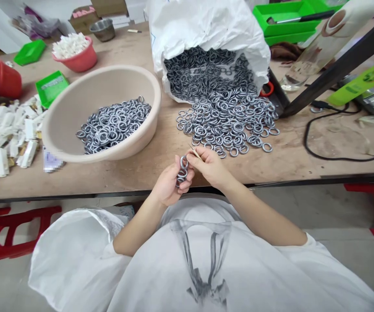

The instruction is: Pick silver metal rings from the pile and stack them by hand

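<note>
Several grey metal rings (182, 173) are gathered in my left hand (170, 182), its fingers curled around them near the table's front edge. Right beside it, my right hand (208, 164) pinches a thin pointed stick (195, 151), and its fingertips touch the uppermost ring. A loose pile of the same rings (226, 121) spreads from the mouth of a white sack (206, 26) just beyond my hands. To the left, a large beige basin (60, 117) holds a heap of rings (115, 125).
White plastic pieces (11, 125) lie heaped at the left. A red bowl (79, 60) and green trays (52, 89) stand behind the basin. At the right are a dark metal bar (336, 65), a black cable (307, 138) and a clear bottle (304, 65). An open white bag (73, 251) sits below the table.
</note>
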`<action>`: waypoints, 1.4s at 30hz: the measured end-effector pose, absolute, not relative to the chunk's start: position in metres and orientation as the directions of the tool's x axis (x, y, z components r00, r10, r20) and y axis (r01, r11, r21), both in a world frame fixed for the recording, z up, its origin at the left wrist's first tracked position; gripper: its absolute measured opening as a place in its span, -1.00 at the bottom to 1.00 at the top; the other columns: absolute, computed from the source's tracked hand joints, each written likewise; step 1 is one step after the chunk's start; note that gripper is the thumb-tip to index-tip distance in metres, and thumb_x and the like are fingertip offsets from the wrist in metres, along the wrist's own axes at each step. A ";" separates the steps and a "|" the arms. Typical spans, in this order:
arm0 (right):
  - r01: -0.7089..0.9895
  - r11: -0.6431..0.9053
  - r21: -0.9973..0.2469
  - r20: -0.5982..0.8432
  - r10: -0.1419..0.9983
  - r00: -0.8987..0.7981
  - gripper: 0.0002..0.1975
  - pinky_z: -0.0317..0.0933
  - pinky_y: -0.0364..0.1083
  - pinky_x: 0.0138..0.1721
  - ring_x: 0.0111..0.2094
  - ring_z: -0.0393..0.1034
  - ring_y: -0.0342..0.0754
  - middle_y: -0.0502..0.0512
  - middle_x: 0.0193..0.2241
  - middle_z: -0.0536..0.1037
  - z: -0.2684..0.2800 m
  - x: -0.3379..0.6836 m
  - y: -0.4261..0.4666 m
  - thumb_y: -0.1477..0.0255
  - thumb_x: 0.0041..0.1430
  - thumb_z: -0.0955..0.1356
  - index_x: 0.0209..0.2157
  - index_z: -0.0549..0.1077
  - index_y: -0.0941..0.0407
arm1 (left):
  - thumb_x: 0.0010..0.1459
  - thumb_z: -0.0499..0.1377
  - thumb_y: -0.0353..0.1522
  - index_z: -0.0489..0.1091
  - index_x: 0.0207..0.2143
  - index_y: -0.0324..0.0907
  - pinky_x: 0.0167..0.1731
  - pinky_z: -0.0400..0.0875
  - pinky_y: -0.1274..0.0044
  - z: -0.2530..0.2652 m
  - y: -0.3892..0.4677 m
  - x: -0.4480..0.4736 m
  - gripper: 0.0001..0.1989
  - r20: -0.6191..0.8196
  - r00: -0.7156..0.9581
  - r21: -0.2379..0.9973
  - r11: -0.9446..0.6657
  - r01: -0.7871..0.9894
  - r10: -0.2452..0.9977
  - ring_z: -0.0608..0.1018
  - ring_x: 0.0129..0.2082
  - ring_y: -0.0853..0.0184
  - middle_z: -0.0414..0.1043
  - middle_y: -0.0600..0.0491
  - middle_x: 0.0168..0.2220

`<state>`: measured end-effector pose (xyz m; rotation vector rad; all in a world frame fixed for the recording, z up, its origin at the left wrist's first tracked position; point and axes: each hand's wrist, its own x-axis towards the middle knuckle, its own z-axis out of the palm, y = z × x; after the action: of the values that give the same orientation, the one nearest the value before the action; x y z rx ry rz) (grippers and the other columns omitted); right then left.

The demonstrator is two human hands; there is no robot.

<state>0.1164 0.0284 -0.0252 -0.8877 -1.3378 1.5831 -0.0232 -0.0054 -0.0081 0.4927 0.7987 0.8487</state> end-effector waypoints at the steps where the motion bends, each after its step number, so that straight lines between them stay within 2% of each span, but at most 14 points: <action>1: -0.150 -0.032 -0.988 0.024 0.933 -0.359 -0.62 0.28 -0.14 -0.39 -0.49 0.36 -0.16 -0.04 -0.51 0.47 -0.026 0.117 0.027 0.05 0.10 0.41 -0.39 0.39 0.10 | 0.08 0.26 0.04 0.27 -0.38 -0.19 -0.79 -0.05 0.76 -0.008 -0.007 -0.023 -0.52 -0.411 0.408 0.679 0.572 -0.460 0.815 0.12 -0.73 0.61 0.22 0.21 -0.57; 5: -0.081 0.093 -0.992 0.114 0.944 -0.310 -0.71 0.33 -0.11 -0.30 -0.36 0.44 -0.09 0.02 -0.41 0.53 -0.024 0.119 0.022 0.16 0.15 0.40 -0.27 0.46 0.11 | 0.03 0.33 -0.02 0.19 -0.43 -0.18 -0.76 -0.06 0.76 -0.007 -0.011 -0.022 -0.51 -0.380 0.347 0.725 0.509 -0.464 0.858 0.11 -0.72 0.62 0.15 0.24 -0.58; 8: 0.021 0.169 -0.985 0.156 0.946 -0.285 -0.72 0.30 -0.10 -0.31 -0.35 0.42 -0.08 0.02 -0.40 0.54 -0.020 0.120 0.018 0.20 0.13 0.43 -0.22 0.48 0.11 | 0.01 0.35 -0.04 0.19 -0.43 -0.18 -0.74 -0.06 0.74 -0.007 -0.013 -0.018 -0.52 -0.375 0.273 0.758 0.463 -0.460 0.886 0.13 -0.71 0.60 0.15 0.23 -0.60; 12: 0.107 0.244 -0.964 0.210 0.943 -0.260 -0.72 0.22 -0.11 -0.31 -0.40 0.35 -0.11 -0.01 -0.47 0.49 -0.020 0.123 0.020 0.17 0.24 0.34 -0.33 0.46 0.11 | 0.02 0.33 -0.04 0.20 -0.46 -0.18 -0.72 -0.07 0.73 -0.006 -0.014 -0.015 -0.52 -0.350 0.237 0.780 0.422 -0.462 0.906 0.11 -0.70 0.59 0.13 0.23 -0.63; 15: 0.267 0.366 -0.892 0.303 0.920 -0.248 -0.63 0.10 -0.12 -0.36 -0.44 0.24 -0.13 -0.02 -0.50 0.39 -0.019 0.128 0.018 0.10 0.28 0.29 -0.41 0.40 0.11 | 0.06 0.31 -0.04 0.18 -0.48 -0.18 -0.72 -0.06 0.72 -0.005 -0.014 -0.015 -0.53 -0.343 0.212 0.784 0.404 -0.472 0.915 0.10 -0.71 0.59 0.11 0.23 -0.64; 18: 0.413 0.501 -0.761 0.376 0.858 -0.349 -0.56 -0.01 -0.10 -0.40 -0.46 0.16 -0.13 -0.01 -0.54 0.32 -0.017 0.133 0.012 0.07 0.31 0.25 -0.51 0.31 0.10 | 0.05 0.32 -0.06 0.18 -0.49 -0.18 -0.72 -0.07 0.71 -0.006 -0.014 -0.015 -0.53 -0.337 0.169 0.788 0.375 -0.488 0.926 0.10 -0.72 0.59 0.10 0.24 -0.66; 22: 0.459 0.565 -0.686 0.398 0.819 -0.413 -0.53 -0.07 -0.09 -0.42 -0.50 0.11 -0.14 -0.03 -0.57 0.27 -0.012 0.134 0.006 0.09 0.34 0.22 -0.56 0.23 0.09 | 0.02 0.35 -0.07 0.18 -0.49 -0.18 -0.72 -0.07 0.70 -0.007 -0.014 -0.014 -0.53 -0.354 0.138 0.790 0.375 -0.485 0.925 0.10 -0.73 0.59 0.10 0.25 -0.68; 31: 0.458 0.532 -0.712 0.341 0.832 -0.437 -0.50 -0.12 -0.10 -0.44 -0.55 0.09 -0.18 -0.06 -0.63 0.24 -0.014 0.128 0.007 0.10 0.34 0.21 -0.60 0.15 0.09 | 0.03 0.35 -0.11 0.14 -0.50 -0.17 -0.73 -0.09 0.71 -0.008 -0.011 -0.020 -0.53 -0.344 0.198 0.786 0.397 -0.474 0.918 0.05 -0.73 0.59 0.07 0.26 -0.69; 33: 0.502 0.468 -0.727 0.300 0.874 -0.382 -0.49 -0.11 -0.11 -0.44 -0.55 0.12 -0.17 -0.05 -0.62 0.26 -0.018 0.128 0.014 0.07 0.35 0.19 -0.59 0.17 0.09 | 0.05 0.34 -0.11 0.15 -0.51 -0.17 -0.73 -0.09 0.71 -0.008 -0.013 -0.022 -0.54 -0.327 0.238 0.785 0.404 -0.470 0.914 0.04 -0.73 0.59 0.06 0.26 -0.69; 35: 0.616 0.339 -0.711 0.222 0.939 -0.261 -0.47 -0.12 -0.11 -0.45 -0.54 0.15 -0.15 -0.04 -0.63 0.28 -0.021 0.131 0.028 0.04 0.35 0.17 -0.59 0.23 0.09 | 0.07 0.32 -0.10 0.18 -0.53 -0.19 -0.73 -0.05 0.71 -0.009 -0.016 -0.023 -0.55 -0.304 0.305 0.793 0.417 -0.445 0.903 0.05 -0.72 0.59 0.06 0.25 -0.68; 38: 0.809 0.164 -0.564 0.135 0.985 -0.106 -0.49 -0.09 -0.11 -0.43 -0.48 0.27 -0.07 0.03 -0.57 0.43 -0.018 0.139 0.055 0.04 0.35 0.17 -0.50 0.40 0.10 | 0.09 0.31 -0.10 0.22 -0.54 -0.21 -0.73 0.02 0.71 -0.011 -0.018 -0.025 -0.55 -0.285 0.343 0.802 0.418 -0.426 0.895 0.11 -0.72 0.58 0.12 0.22 -0.67; 40: 0.897 0.130 -0.421 0.137 0.987 -0.079 -0.60 -0.01 -0.10 -0.39 -0.37 0.39 0.00 0.12 -0.35 0.57 -0.013 0.141 0.073 0.08 0.30 0.25 -0.30 0.50 0.10 | 0.06 0.34 -0.12 0.27 -0.52 -0.23 -0.73 0.05 0.71 -0.012 -0.016 -0.029 -0.58 -0.287 0.286 0.808 0.392 -0.439 0.914 0.16 -0.71 0.58 0.20 0.19 -0.65; 42: 0.948 0.111 -0.298 0.129 0.989 -0.075 -0.68 0.06 -0.08 -0.34 -0.27 0.45 0.08 0.23 -0.16 0.58 -0.009 0.141 0.086 0.18 0.27 0.32 -0.14 0.52 0.12 | 0.03 0.37 -0.15 0.35 -0.47 -0.25 -0.73 0.07 0.71 -0.013 -0.012 -0.034 -0.63 -0.289 0.224 0.821 0.362 -0.442 0.931 0.21 -0.71 0.59 0.31 0.15 -0.60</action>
<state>0.1409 0.0862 -0.0086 -1.9057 -2.0970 0.1953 -0.0339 -0.0116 -0.0132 0.6722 0.8868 1.0521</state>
